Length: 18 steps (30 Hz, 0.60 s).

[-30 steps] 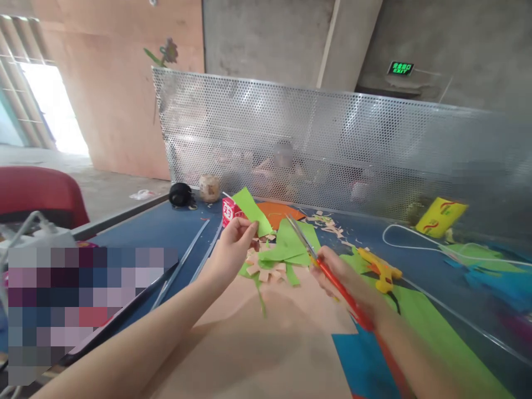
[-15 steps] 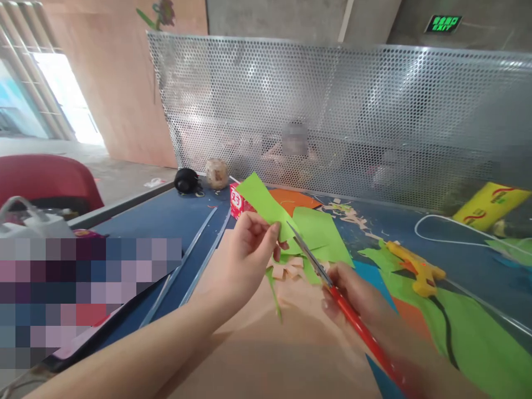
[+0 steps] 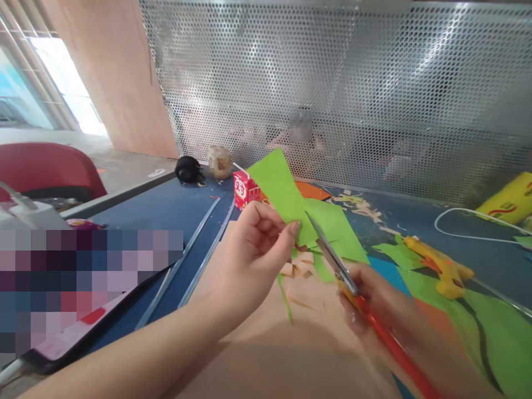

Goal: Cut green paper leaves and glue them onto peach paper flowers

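Pinched between thumb and fingers, a green paper strip [image 3: 279,188] stands tilted in my left hand [image 3: 260,252]. My right hand [image 3: 369,299] grips a pair of scissors [image 3: 338,266] with red handles. Their blades point up and left, with the tip at the strip's right edge; whether they are cutting into it I cannot tell. Beneath the hands lie a large green paper sheet [image 3: 344,227], small peach paper scraps [image 3: 305,266] and a thin green sliver [image 3: 286,302], on a peach sheet [image 3: 266,354].
A yellow glue gun [image 3: 443,266] lies on green paper at right. Behind the strip are a red drink carton [image 3: 245,188], a jar [image 3: 219,162] and a black round object [image 3: 188,169]. A perforated metal screen [image 3: 257,72] borders the table's back. Clear strips [image 3: 199,230] lie left.
The green strip has turned more upright, and the scissors have shifted slightly right and lower relative to it. The camera view has tipped downward.
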Tool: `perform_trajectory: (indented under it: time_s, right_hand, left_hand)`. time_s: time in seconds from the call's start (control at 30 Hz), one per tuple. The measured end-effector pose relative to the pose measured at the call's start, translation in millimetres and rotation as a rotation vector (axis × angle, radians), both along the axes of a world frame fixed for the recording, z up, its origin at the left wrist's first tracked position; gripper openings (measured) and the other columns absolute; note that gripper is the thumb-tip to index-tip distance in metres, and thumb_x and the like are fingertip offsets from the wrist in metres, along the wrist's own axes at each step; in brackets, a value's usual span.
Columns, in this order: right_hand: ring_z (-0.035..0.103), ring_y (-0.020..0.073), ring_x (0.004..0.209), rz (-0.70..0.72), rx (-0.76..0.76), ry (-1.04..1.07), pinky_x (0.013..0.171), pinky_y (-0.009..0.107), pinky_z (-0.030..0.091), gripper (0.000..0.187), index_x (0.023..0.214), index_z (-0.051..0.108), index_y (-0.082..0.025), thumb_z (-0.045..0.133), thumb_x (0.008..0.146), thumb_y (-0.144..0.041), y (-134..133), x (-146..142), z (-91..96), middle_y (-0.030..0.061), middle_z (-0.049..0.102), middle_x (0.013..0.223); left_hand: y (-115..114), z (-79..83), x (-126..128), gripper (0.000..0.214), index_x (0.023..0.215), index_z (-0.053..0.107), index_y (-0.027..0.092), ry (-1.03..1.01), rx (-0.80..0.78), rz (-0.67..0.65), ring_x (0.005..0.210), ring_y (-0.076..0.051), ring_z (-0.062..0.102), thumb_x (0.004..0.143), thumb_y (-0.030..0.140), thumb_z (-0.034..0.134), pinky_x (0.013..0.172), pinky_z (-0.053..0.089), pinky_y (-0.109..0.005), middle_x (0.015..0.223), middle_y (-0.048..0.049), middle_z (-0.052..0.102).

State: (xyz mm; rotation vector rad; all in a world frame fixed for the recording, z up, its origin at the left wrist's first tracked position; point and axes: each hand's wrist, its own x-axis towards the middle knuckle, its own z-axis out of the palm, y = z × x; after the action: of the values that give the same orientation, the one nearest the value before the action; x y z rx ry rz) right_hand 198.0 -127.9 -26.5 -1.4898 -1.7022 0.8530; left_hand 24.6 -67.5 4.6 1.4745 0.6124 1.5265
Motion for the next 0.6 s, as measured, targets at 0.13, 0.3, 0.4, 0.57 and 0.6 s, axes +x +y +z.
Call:
perform_trajectory:
  time_s: [0.13,0.3,0.4,0.57,0.6]
  right_hand:
    - [0.038,0.0089,0.046,0.017,-0.072,0.02,0.041,0.021,0.032,0.022,0.073,0.042,-0.022,0.054,0.07,-0.04,1.8,2.8,-3.0,-0.0033,0.044,0.057]
    - [0.04,0.0094,0.048,0.017,-0.1,0.032,0.042,0.021,0.034,0.021,0.077,0.044,-0.022,0.055,0.07,-0.039,2.1,5.4,-4.9,-0.0025,0.045,0.059]
    - [0.041,0.0097,0.051,0.062,-0.086,-0.003,0.044,0.021,0.036,0.019,0.079,0.044,-0.022,0.053,0.072,-0.037,0.6,6.2,-3.9,-0.0019,0.045,0.062]
    - [0.04,0.0102,0.051,0.077,-0.047,-0.048,0.043,0.021,0.035,0.017,0.079,0.044,-0.023,0.051,0.074,-0.037,-1.2,5.6,-2.7,-0.002,0.045,0.063]
    - [0.04,0.0102,0.05,0.084,-0.052,-0.055,0.043,0.021,0.035,0.016,0.08,0.044,-0.023,0.051,0.074,-0.036,-1.5,5.2,-2.1,-0.0019,0.046,0.063]
  left_hand:
    - [-0.8,0.2,-0.4,0.014,0.071,0.04,0.019,0.009,-0.009,-0.003,0.05,-0.008,0.054,0.076,0.019,0.053,0.043,0.045,-0.021,0.066,0.0019,0.056]
    - [-0.1,-0.5,-0.5,0.015,0.07,0.041,0.019,0.014,-0.012,0.017,0.051,-0.009,0.055,0.075,0.02,0.055,0.043,0.045,-0.021,0.064,0.0019,0.056]
    - [0.1,-0.3,-0.3,0.015,0.07,0.042,0.018,0.0,-0.004,0.044,0.051,-0.008,0.055,0.075,0.019,0.056,0.042,0.044,-0.02,0.065,0.0019,0.056]
    - [-0.7,0.5,0.3,0.013,0.07,0.043,0.018,-0.007,0.02,0.061,0.049,-0.007,0.052,0.075,0.017,0.055,0.042,0.044,-0.019,0.065,0.0017,0.056]
    - [-0.9,0.6,0.5,0.012,0.071,0.044,0.018,-0.007,0.025,0.055,0.05,-0.007,0.053,0.075,0.017,0.055,0.043,0.044,-0.019,0.066,0.0015,0.056]
